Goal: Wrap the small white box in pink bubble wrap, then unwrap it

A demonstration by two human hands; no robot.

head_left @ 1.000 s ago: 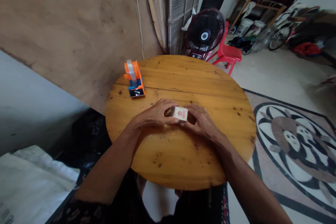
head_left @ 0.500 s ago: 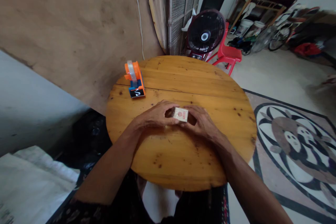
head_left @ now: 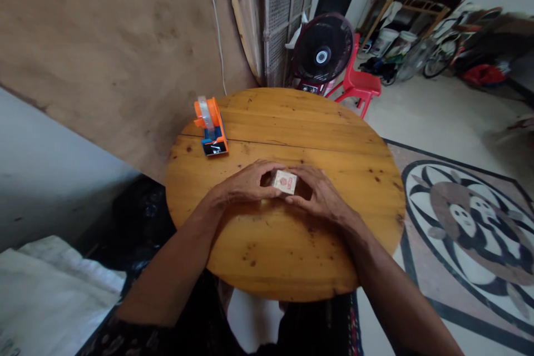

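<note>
A small pale box (head_left: 285, 182) with red print on its top face lies at the middle of the round wooden table (head_left: 283, 267). My left hand (head_left: 259, 181) curves round the box's left side, fingers behind it and thumb along its near edge. From the right, my right hand (head_left: 315, 192) holds it in the same way, with a gap under the arched palm. The fingertips at the far side are partly hidden. An orange and blue tape dispenser (head_left: 212, 128) with a roll of clear tape stands at the table's far left.
Behind the table stand a dark round fan (head_left: 322, 55) and a red plastic chair (head_left: 362, 83). A wooden board (head_left: 117, 39) leans close on the left. White sacks (head_left: 54, 289) lie at lower left, and a panda-patterned floor (head_left: 471, 228) is at right.
The view has shifted slightly, so everything sits a little further left. The right thumb now shows slightly apart from the box's near edge. Both hands stay around the box.
</note>
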